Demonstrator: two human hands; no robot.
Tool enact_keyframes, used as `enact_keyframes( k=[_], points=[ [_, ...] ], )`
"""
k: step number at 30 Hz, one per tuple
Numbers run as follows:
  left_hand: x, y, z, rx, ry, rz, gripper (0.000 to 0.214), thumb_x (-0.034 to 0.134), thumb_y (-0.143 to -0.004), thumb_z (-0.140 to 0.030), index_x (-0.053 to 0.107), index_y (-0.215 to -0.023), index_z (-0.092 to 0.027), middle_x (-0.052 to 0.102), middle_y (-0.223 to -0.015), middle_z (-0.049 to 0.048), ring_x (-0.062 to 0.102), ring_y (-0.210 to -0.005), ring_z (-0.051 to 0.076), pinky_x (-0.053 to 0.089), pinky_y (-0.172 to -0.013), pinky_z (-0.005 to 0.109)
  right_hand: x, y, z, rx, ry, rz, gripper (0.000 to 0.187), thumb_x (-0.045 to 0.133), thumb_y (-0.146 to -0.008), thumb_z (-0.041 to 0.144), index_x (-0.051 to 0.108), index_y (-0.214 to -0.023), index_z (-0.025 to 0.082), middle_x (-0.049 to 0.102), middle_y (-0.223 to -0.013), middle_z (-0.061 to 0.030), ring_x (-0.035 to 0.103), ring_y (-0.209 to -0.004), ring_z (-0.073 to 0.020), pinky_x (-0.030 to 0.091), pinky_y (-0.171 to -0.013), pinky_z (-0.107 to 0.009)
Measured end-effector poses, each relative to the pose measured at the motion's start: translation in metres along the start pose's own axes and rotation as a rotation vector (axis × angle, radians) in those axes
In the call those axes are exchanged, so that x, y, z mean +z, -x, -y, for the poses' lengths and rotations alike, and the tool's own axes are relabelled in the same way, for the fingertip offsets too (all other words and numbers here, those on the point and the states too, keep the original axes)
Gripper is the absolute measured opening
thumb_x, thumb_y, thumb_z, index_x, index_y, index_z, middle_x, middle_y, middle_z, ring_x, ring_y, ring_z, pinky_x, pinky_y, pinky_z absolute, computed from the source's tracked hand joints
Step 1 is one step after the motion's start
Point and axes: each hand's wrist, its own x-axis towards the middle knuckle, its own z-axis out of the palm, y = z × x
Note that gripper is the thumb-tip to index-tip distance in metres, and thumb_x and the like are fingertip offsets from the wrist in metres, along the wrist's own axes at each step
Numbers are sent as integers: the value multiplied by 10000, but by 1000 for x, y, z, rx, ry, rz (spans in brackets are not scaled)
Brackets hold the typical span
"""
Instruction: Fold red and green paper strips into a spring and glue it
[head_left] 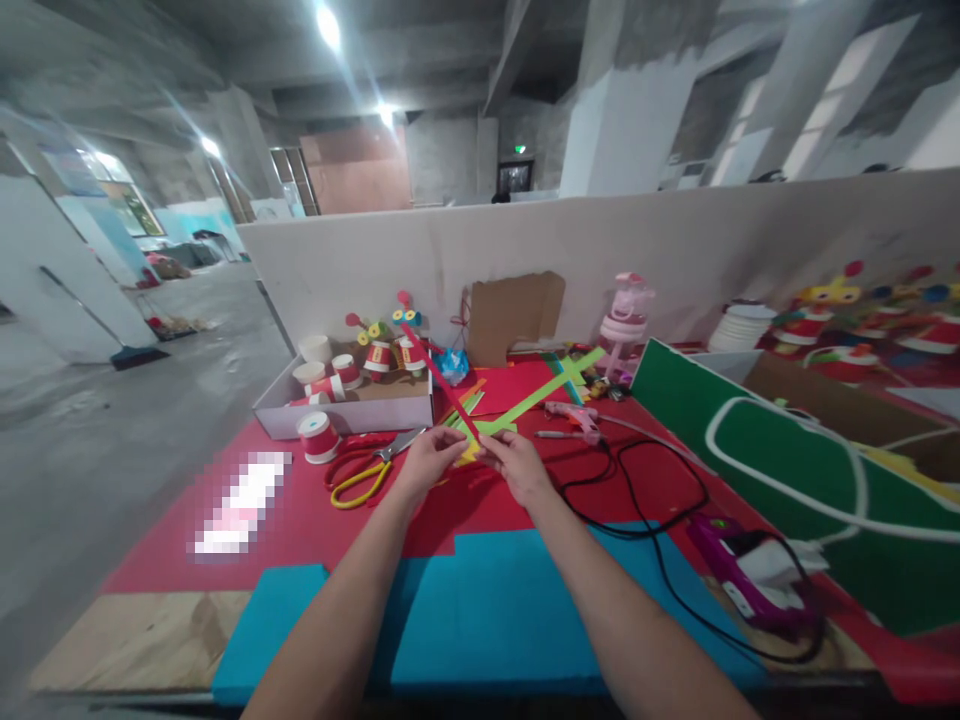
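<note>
Left hand [429, 458] and right hand [516, 463] apparently pinched a red strip [439, 378] slanting toward eleven o'clock; scissors [373, 470] lay at nine.

Wooden tabletop [135, 640], bare at near left corner, otherwise under red sheet [300, 520]. On the red: blue foam sheets [487, 620] at near edge, yellow-handled scissors [371, 470], banded paper cup [319, 437] beside white box [352, 410], pink glue gun [574, 415], black cable [637, 490]. Green board [787, 480] at right.

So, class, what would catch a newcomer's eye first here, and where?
In the middle, the left hand and right hand pinch long red and green paper strips over the red table cover. A bright blue foam sheet lies nearest the camera; yellow-handled scissors lie just left of the hands.
</note>
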Motion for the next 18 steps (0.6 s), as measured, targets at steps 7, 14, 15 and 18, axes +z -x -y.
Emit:
enact_keyframes(
  k=[7,14,15,18],
  points=[
    [18,3,10,18,56,-54,341,721,-654,-447,585,-681,-136,564,-564,-17,476,-495,76,372,-503,201,11,5,-11,-79,100,-43,322,799,-536,404,633,-665,161,652,-616,-1,616,-600,-139,533,-672,-291],
    [11,2,6,-8,119,-150,338,746,-623,-432,602,-716,-141,558,-583,-21,489,-512,78,380,-518,202,15,8,-15,-107,146,-78,362,795,-520,457,618,-636,164,641,-598,-7,611,-605,-154,536,-692,-316],
    [10,2,5,-1,116,-150,328,747,-624,-423,601,-707,-141,557,-578,-21,487,-508,78,377,-515,201,16,8,-15,-89,139,-68,369,803,-505,455,615,-630,163,635,-586,-4,605,-593,-150,536,-687,-315],
    [6,3,3,11,89,-136,306,746,-627,-400,590,-664,-140,549,-551,-21,477,-488,77,361,-503,204,17,9,-15,-40,115,-40,375,820,-480,437,617,-624,156,631,-580,1,597,-576,-139,536,-671,-308]
  ],
)
